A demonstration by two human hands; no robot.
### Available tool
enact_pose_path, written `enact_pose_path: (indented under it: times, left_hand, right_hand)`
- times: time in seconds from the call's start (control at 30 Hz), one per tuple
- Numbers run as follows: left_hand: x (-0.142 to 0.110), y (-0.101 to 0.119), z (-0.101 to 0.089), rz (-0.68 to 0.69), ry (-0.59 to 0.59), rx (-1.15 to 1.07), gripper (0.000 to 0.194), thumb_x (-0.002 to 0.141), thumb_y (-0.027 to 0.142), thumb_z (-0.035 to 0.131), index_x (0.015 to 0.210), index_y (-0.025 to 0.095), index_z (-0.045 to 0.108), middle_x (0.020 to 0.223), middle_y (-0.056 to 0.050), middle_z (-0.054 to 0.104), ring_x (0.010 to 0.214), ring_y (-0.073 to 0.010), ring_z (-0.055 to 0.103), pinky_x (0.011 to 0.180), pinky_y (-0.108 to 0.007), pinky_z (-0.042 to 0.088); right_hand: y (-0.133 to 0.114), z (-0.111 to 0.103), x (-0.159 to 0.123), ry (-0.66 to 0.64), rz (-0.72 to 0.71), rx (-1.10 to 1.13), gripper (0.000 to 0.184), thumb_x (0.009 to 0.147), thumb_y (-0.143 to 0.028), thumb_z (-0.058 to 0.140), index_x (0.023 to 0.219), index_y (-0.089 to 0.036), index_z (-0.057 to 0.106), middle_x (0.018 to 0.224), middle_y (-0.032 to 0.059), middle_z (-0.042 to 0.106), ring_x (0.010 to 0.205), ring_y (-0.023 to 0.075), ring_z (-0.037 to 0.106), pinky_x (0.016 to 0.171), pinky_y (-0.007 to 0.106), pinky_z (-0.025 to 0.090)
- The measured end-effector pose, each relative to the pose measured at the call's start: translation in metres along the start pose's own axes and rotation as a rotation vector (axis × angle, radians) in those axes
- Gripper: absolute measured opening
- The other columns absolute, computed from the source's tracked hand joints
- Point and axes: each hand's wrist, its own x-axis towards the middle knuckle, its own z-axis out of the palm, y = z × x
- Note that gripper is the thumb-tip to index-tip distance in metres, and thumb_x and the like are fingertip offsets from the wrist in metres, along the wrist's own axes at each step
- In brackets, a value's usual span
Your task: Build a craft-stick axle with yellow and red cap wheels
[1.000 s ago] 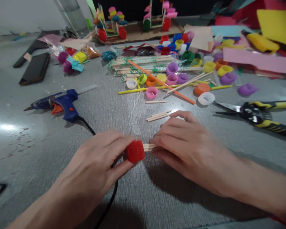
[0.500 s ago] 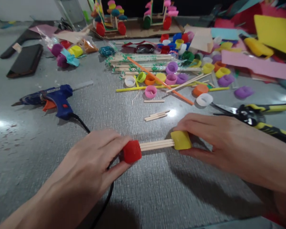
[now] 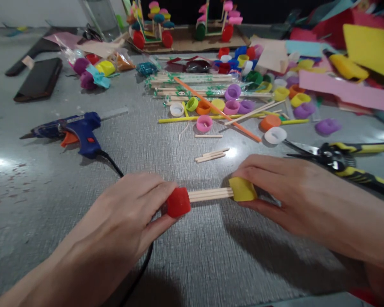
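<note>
My left hand (image 3: 124,213) pinches a red bottle cap (image 3: 179,202) between thumb and fingers. Opposite it, my right hand (image 3: 284,192) grips a yellow bottle cap (image 3: 243,189) at its sides. Three pale wooden sticks (image 3: 210,195) run side by side between the two caps, their ends meeting the cap sides. Whether the sticks are glued there I cannot tell. Just beyond my hands lie several short cut sticks (image 3: 211,155) on the grey table (image 3: 192,256).
A blue glue gun (image 3: 80,130) lies at left, its black cord passing under my left hand. Yellow-and-black cutters (image 3: 336,157) lie at right. Behind are loose caps, wrapped chopsticks (image 3: 198,91), an orange stick (image 3: 217,110), a dark wallet (image 3: 38,80) and coloured paper (image 3: 348,89).
The view has shifted slightly, so the background sits a little further right. Both hands keep their hold on the caps, with hardly any movement.
</note>
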Motion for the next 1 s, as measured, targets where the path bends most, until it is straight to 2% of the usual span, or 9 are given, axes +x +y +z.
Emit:
enact_pose_path:
  times: [0.27,0.37,0.47,0.57,0.67,0.8,1.0]
  left_hand:
    - [0.0,0.0,0.001,-0.039,-0.005,0.038,0.033,0.104,0.048,0.046,0.101,0.025,0.069,0.089,-0.005,0.069,0.076,-0.0236,0.063,0.066,-0.038,0.047]
    - [-0.002,-0.002,0.0,-0.035,0.028,0.161,0.042,0.101,0.058,0.046,0.116,0.026,0.069,0.1,-0.008,0.071,0.084,-0.0289,0.064,0.071,-0.043,0.046]
    - [-0.002,-0.002,-0.004,-0.004,0.051,0.232,0.063,0.094,0.069,0.053,0.136,0.023,0.06,0.119,-0.013,0.07,0.099,-0.0355,0.064,0.078,-0.048,0.045]
    - [0.003,0.006,-0.007,0.032,0.025,0.212,0.073,0.088,0.069,0.063,0.14,0.019,0.055,0.126,-0.015,0.067,0.109,-0.0378,0.062,0.086,-0.051,0.044]
    - [0.012,0.021,-0.005,0.022,0.014,0.159,0.058,0.089,0.054,0.069,0.133,0.018,0.058,0.124,-0.013,0.068,0.11,-0.0352,0.062,0.089,-0.05,0.042]
    - [0.021,0.036,0.006,-0.011,0.02,0.132,0.031,0.093,0.033,0.066,0.12,0.017,0.064,0.114,-0.009,0.071,0.106,-0.0303,0.062,0.087,-0.046,0.04]
    - [0.029,0.038,0.012,-0.028,-0.029,0.119,0.01,0.097,0.029,0.065,0.097,0.021,0.07,0.097,-0.001,0.071,0.096,-0.0262,0.061,0.082,-0.043,0.031]
  right_hand:
    - [-0.003,-0.004,0.0,-0.043,0.014,-0.004,0.008,0.095,-0.026,0.061,0.088,-0.024,0.058,0.091,0.0025,0.062,0.078,0.0222,0.057,0.066,0.036,0.043]
    - [-0.003,-0.004,0.001,-0.026,0.002,0.005,0.005,0.094,-0.025,0.063,0.09,-0.023,0.059,0.092,0.0027,0.063,0.079,0.0218,0.058,0.067,0.035,0.042]
    - [-0.003,-0.003,0.001,-0.013,0.006,0.0,0.005,0.092,-0.022,0.064,0.09,-0.023,0.059,0.092,0.0032,0.063,0.08,0.0215,0.059,0.067,0.034,0.042]
    - [-0.004,-0.003,0.0,0.001,-0.001,-0.018,0.006,0.091,-0.02,0.064,0.089,-0.022,0.058,0.091,0.0033,0.063,0.078,0.0205,0.058,0.066,0.033,0.04]
    - [-0.006,-0.002,0.0,0.019,-0.026,-0.037,0.008,0.089,-0.018,0.065,0.088,-0.021,0.058,0.089,0.0027,0.062,0.075,0.0193,0.056,0.065,0.032,0.038]
    - [-0.007,0.0,-0.001,0.019,-0.049,-0.045,0.008,0.09,-0.018,0.065,0.088,-0.021,0.058,0.089,0.0025,0.062,0.073,0.0191,0.055,0.064,0.032,0.036]
    - [-0.008,0.002,-0.001,0.044,-0.082,-0.053,0.01,0.09,-0.02,0.066,0.087,-0.021,0.057,0.088,0.0021,0.061,0.073,0.0191,0.054,0.063,0.032,0.036]
